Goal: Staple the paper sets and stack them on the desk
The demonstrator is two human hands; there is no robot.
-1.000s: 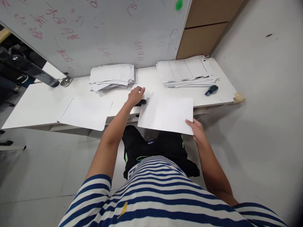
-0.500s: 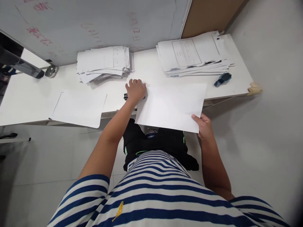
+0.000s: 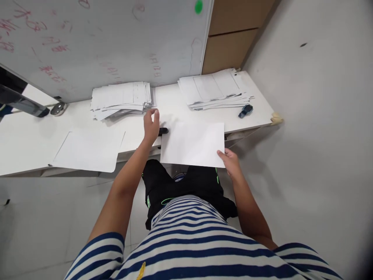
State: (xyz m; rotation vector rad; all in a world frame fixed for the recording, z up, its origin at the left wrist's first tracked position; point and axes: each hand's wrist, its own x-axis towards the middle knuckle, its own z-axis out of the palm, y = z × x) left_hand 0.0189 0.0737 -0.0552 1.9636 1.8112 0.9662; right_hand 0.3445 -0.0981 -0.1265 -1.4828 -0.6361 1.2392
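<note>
My right hand (image 3: 231, 161) grips a blank white sheet of paper (image 3: 192, 146) at its lower right corner, thumb on top. The sheet reaches over the desk's front edge. Its left edge meets a small black device (image 3: 163, 131), perhaps a stapler or hole punch, mostly hidden by the sheet. Just left of that device, my left hand (image 3: 151, 127) hovers over the desk, fingers loosely bent and apart from the thumb, with nothing visible in it.
Two paper stacks, one left (image 3: 121, 97) and one right (image 3: 215, 87), lie by the whiteboard (image 3: 116, 39). Another white sheet (image 3: 89, 151) overhangs the front edge at left. A dark blue tool (image 3: 245, 111) sits at right; a shiny oval object (image 3: 58, 109) is far left.
My left hand has lifted off the black device and moved left. My right hand still holds the sheet. The whole view has shifted.
</note>
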